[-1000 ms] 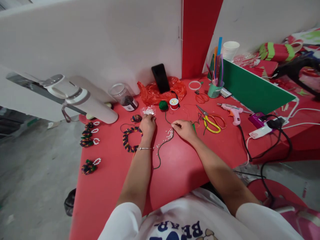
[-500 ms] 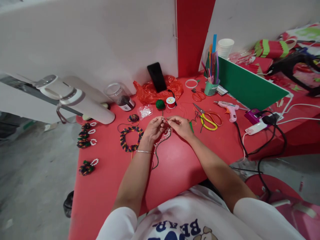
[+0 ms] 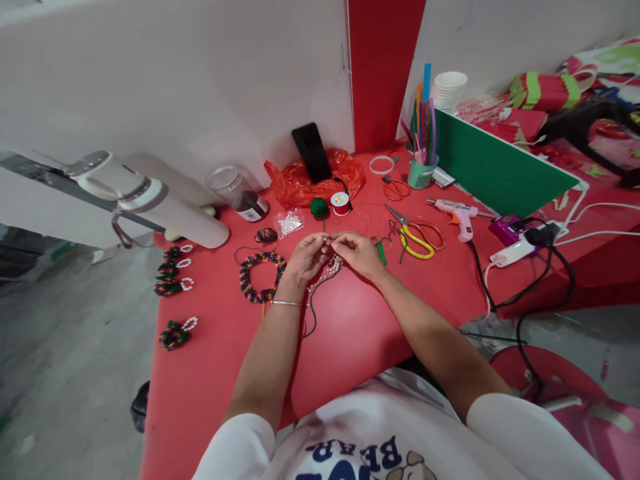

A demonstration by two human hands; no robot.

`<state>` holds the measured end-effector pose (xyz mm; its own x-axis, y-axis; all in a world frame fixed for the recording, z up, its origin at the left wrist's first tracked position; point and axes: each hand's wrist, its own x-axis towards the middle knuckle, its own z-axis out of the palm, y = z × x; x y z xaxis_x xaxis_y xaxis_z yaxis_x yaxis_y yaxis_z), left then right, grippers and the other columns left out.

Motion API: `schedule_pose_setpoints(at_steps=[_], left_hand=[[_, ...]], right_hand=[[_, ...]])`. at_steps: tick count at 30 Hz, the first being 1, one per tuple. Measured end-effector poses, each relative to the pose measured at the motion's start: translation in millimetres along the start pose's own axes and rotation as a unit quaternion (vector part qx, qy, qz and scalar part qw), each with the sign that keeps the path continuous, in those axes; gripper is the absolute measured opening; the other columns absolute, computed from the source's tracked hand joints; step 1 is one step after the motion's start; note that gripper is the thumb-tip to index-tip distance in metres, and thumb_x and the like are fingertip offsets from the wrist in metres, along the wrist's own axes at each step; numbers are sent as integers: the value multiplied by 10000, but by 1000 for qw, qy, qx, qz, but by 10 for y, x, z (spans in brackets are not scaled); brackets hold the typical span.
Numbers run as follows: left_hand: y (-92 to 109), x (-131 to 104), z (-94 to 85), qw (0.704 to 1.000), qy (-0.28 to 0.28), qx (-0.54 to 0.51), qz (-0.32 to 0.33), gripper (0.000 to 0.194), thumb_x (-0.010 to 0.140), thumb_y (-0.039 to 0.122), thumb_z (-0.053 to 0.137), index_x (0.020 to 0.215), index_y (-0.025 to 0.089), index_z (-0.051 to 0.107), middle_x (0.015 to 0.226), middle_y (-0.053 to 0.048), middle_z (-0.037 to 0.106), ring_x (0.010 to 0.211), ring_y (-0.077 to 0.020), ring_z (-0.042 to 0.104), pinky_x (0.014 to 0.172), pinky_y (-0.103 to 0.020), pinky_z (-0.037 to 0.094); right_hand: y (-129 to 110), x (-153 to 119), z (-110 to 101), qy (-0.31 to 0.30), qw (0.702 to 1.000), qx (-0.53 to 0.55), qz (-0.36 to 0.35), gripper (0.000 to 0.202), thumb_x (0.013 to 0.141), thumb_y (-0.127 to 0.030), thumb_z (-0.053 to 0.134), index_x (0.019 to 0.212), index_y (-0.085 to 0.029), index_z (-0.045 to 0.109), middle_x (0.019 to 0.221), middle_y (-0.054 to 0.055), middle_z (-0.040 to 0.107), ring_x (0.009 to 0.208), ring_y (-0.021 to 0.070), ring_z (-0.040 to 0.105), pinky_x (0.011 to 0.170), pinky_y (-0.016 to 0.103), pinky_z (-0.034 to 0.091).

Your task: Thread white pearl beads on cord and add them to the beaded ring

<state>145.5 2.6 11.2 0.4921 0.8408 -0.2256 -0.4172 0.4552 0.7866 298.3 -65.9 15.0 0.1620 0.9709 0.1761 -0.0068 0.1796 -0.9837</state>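
My left hand [image 3: 311, 257] is closed in a pinch on a small white bead [image 3: 325, 240]. Close against it, my right hand [image 3: 356, 252] also pinches, fingertips meeting at the bead; any thread between them is too fine to make out. White pearl beads [image 3: 333, 267] on a string hang and lie under the hands. Dark green yarn [image 3: 313, 307] trails over the table below them. Left of my left hand lies a multicoloured crocheted ring [image 3: 244, 279]. Beyond the hands are a green yarn ball [image 3: 319, 207], a red thread spool [image 3: 341, 204] and a bag of beads [image 3: 290, 223].
Yellow-handled scissors [image 3: 417, 241], red snips [image 3: 397, 189] and a pink glue gun [image 3: 459, 215] lie right. A tumbler [image 3: 185, 217], a jar [image 3: 240, 193] and a phone [image 3: 312, 153] stand at the back. Several beaded crochet pieces [image 3: 174, 335] line the left edge. Cables [image 3: 560, 267] hang at right.
Both hands stay together at nearly the same spot, with slight finger movement around the bead. The whole view has shifted a little.
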Motion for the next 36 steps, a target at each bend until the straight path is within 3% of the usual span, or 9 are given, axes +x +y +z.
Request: schedule_pose_setpoints(at_steps=[7, 16, 22, 25, 32, 36], left_hand=[[-2, -14, 21, 1000, -7, -3, 3, 423, 522, 312, 1020, 794, 120, 758, 668, -7, 677, 531, -52, 556, 467, -141, 428], [-45, 0, 22, 998, 20, 57, 27, 377, 527, 305, 998, 715, 147, 712, 574, 14, 639, 490, -74, 548, 496, -190, 456], [-66, 9, 59, 990, 69, 96, 70, 446, 495, 411, 996, 623, 158, 651, 506, 29, 586, 426, -67, 480, 445, -194, 380], [-70, -8, 109, 986, 62, 130, 79, 467, 546, 469, 974, 593, 160, 628, 465, 39, 535, 404, -57, 428, 431, -195, 312], [-83, -42, 144, 973, 46, 205, 99, 504, 610, 555, 924, 583, 170, 601, 455, 43, 486, 417, -61, 383, 446, -214, 258], [-82, -24, 92, 952, 77, 260, 138, 500, 687, 587, 867, 606, 180, 588, 480, 53, 476, 445, -66, 365, 461, -216, 253]], right_hand=[[-1, 0, 9, 5, 1000, -21, 7, 158, 884, -353, 672, 839, -211, 725, 1037, 42, 779, 960, 177, 718, 913, 308, 550], [-33, -13, -11, 10, 985, -147, -85, 124, 919, -254, 641, 857, -218, 743, 979, 45, 774, 953, 186, 714, 910, 310, 528], [-38, -19, -23, 7, 980, -190, -52, 109, 895, -280, 705, 961, -218, 765, 952, 32, 776, 752, 152, 672, 761, 270, 521], [-66, -28, -34, 2, 979, -199, -48, 174, 908, -291, 704, 1060, -245, 776, 1018, 35, 778, 765, 155, 668, 775, 274, 522], [-69, -53, -41, -12, 951, -299, -81, 214, 957, -247, 603, 1042, -258, 798, 992, 52, 775, 869, 182, 693, 845, 279, 508], [-84, -56, -83, 1, 938, -339, -72, 185, 911, -224, 613, 983, -232, 784, 948, 52, 775, 805, 181, 694, 802, 285, 513]])
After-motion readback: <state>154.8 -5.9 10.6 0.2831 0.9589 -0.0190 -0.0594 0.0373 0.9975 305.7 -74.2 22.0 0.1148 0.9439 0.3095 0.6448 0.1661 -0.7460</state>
